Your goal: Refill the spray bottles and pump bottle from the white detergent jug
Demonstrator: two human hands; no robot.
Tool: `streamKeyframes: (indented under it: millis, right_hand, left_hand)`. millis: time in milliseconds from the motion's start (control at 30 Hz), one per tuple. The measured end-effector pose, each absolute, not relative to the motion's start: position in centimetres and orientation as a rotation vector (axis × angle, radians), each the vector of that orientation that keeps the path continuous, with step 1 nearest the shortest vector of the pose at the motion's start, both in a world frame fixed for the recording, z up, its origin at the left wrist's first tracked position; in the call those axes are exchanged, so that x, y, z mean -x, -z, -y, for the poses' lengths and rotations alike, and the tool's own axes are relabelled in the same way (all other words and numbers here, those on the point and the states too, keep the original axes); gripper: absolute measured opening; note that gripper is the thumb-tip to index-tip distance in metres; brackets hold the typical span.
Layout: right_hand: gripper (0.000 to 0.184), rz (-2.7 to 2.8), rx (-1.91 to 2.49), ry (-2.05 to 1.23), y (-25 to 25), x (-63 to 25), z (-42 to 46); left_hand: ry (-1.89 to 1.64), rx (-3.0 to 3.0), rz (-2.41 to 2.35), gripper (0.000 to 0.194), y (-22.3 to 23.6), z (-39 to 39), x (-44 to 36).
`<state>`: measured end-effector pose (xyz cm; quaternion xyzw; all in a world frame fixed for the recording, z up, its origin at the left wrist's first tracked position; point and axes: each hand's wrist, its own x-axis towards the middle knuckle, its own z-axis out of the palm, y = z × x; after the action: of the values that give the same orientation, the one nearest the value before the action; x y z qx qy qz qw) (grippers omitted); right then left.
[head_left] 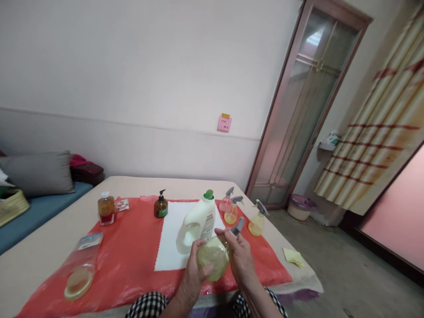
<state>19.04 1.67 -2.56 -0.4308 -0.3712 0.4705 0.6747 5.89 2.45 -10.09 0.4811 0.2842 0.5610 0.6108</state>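
A see-through yellow-green spray bottle point(214, 260) is tilted in front of me, above the near edge of the red sheet. My left hand point(195, 267) is closed around its round body. At its neck, my right hand point(241, 254) grips the grey trigger spray head point(237, 227); whether the head is screwed on is hidden by the fingers. Just behind the hands stands a white jug with a handle point(198, 223), its mouth topped by something green point(208, 194). To the right are more spray bottles, a yellow one point(256, 225), an orange-yellow one point(231, 216) and a pink one point(225, 204).
The red plastic sheet point(132, 247) covers much of the table point(49, 221), with a white cloth point(167, 247) on it. A brown pump bottle point(161, 206), an amber-filled bottle point(106, 210) and a clear package point(82, 265) lie left. Yellow notes point(293, 257) rest near the right edge.
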Motion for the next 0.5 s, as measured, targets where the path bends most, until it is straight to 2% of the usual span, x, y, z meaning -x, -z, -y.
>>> streamKeyframes:
  millis: [133,233,300,500]
  right_hand:
    - [0.038,0.949,0.952,-1.076,2.6,-19.2,-1.4]
    - [0.034,0.984,0.973,-1.044,2.5,-18.9,-1.5]
    - [0.032,0.949,1.004,-0.998,2.4,-18.5,-1.8]
    - [0.031,0.726,0.887,-0.88,0.4,-19.0,-4.1]
  left_hand:
    - [-0.986,-0.613,-0.431,0.063,9.5,-1.7,-5.4]
    - [-0.715,-0.425,-0.344,0.079,8.9,-1.5,-5.3]
    - [-0.691,-0.37,-0.306,0.08,8.6,-1.6,-5.4]
    - [-0.827,-0.271,-0.446,0.058,9.2,-2.4,-5.5]
